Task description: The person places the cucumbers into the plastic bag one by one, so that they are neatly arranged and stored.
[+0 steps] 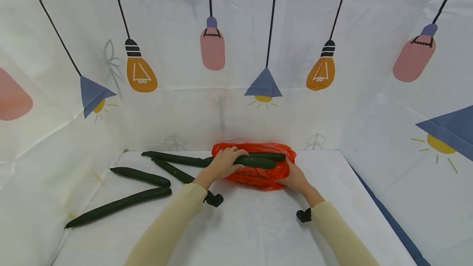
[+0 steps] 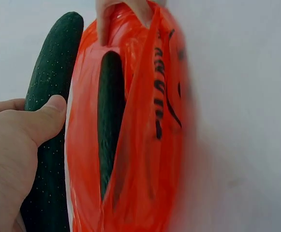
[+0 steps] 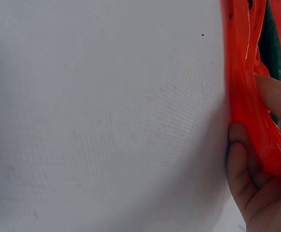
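My left hand (image 1: 223,163) grips a dark green cucumber (image 1: 258,162) around its middle, above the bag. In the left wrist view, the thumb lies along this held cucumber (image 2: 53,63). Beneath and beside it is a red plastic bag (image 1: 255,177) with black print, its mouth spread lengthwise. Inside that mouth lies another cucumber (image 2: 110,106), partly covered by the film. At the bag's right end, my right hand (image 1: 294,175) holds the edge between thumb and fingers. The right wrist view shows the bag film (image 3: 249,108) in that grip.
Several cucumbers lie on the white table at the left, among them a long one (image 1: 120,207) nearest me and a shorter one (image 1: 140,176) behind it. A white sheet (image 1: 236,114) printed with lamps hangs behind the table and along both sides.
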The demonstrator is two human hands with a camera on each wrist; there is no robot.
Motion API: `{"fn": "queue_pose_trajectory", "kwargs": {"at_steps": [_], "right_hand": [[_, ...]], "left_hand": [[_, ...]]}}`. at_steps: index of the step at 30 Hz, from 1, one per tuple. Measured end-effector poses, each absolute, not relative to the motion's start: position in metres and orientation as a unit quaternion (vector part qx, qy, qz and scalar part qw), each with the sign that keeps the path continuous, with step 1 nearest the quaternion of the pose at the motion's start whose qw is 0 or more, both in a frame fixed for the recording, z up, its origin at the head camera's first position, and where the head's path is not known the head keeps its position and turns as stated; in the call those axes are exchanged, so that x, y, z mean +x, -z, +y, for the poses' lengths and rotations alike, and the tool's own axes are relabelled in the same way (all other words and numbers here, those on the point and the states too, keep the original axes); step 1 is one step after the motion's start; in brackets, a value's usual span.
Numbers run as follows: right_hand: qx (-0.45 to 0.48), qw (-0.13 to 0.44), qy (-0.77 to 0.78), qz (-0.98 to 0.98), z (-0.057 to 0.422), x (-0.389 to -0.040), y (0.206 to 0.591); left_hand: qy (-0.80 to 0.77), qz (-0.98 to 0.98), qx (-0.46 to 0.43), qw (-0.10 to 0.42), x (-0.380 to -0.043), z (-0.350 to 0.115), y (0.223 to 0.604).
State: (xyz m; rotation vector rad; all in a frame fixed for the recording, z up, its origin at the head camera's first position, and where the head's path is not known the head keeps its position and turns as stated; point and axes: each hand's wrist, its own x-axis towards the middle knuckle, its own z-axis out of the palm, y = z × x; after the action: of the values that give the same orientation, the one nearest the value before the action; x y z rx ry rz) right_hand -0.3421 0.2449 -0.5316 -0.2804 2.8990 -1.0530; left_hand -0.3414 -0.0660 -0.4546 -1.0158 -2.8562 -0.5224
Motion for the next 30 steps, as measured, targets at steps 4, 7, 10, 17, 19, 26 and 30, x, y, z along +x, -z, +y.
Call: {"fn": "queue_pose_trajectory", "kwargs": {"at_steps": [4,7,10,17,19,26,30], "right_hand": [[-0.101,0.011,0.344,0.934,0.244,-0.344,0.531],[-0.098,0.01,0.345,0.933,0.243,-0.345,0.531],[-0.092,0.014,0.348,0.933,0.244,-0.345,0.531],[-0.113,0.001,0.358,0.927,0.246,-0.343,0.531],[-0.109,0.002,0.364,0.925,0.247,-0.341,0.532],[-0.095,0.001,0.378,0.921,0.247,-0.335,0.532],[-0.085,0.0,0.392,0.916,0.247,-0.333,0.531]], "left_hand": [[0.162,-0.93,-0.33,0.03,-0.347,-0.052,0.451],[0.156,-0.93,-0.331,0.028,-0.353,-0.042,0.45],[0.162,-0.93,-0.329,0.018,-0.357,-0.032,0.45],[0.163,-0.932,-0.323,0.003,-0.363,-0.009,0.454],[0.162,-0.933,-0.323,0.002,-0.364,-0.003,0.457],[0.18,-0.932,-0.314,-0.004,-0.367,0.012,0.466],[0.184,-0.933,-0.308,-0.006,-0.368,0.014,0.472]]}}
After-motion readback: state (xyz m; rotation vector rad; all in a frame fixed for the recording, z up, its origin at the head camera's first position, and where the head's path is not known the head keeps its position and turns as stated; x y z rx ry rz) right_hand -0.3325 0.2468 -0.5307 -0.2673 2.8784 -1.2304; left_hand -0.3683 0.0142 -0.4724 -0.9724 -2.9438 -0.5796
